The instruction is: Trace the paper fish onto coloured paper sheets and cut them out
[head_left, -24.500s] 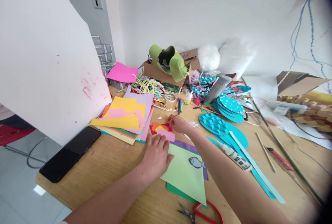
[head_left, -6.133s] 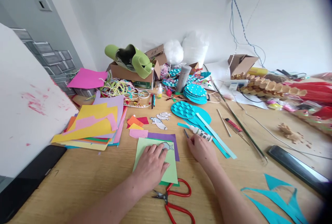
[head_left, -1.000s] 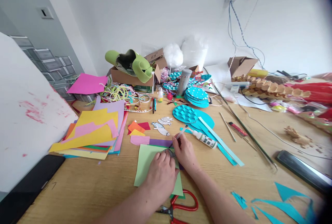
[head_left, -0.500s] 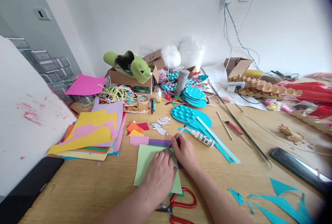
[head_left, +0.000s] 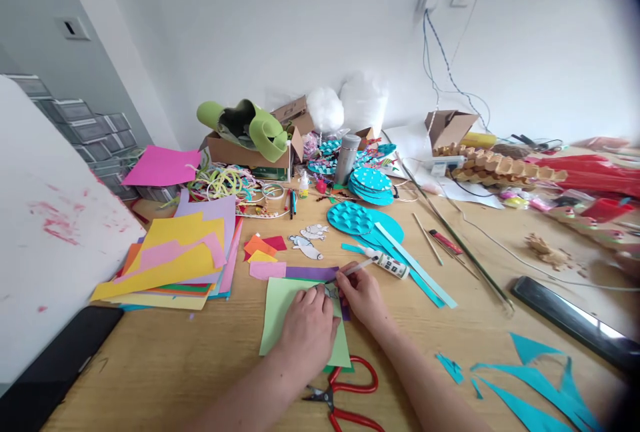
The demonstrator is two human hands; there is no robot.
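Observation:
My left hand (head_left: 307, 329) lies over a light green sheet of paper (head_left: 275, 309), its fingers flat on the sheet and holding nothing. In my right hand (head_left: 363, 295) a slim pen (head_left: 363, 265) is pinched, its upper end leaning to the right and its tip near the sheet's top edge. Between the hands a small drawn or cut fish shape (head_left: 331, 291) shows in part; my left fingers cover some of it. Purple paper (head_left: 313, 273) peeks out behind the green sheet. Red-handled scissors (head_left: 345, 392) rest below, with their blades open, close to my left wrist.
Two paper fish (head_left: 307, 247) lie beyond the sheet, beside coloured scraps (head_left: 263, 247). A glue bottle (head_left: 391, 264) lies on blue paper strips (head_left: 420, 272). Stacked coloured paper (head_left: 170, 252) stands left; a phone (head_left: 570, 319) and blue offcuts (head_left: 540, 385) are at right.
The pen has tipped over to a lower slant, its upper end swinging right towards the glue bottle. My right hand has shifted slightly right; my left hand stays on the green sheet.

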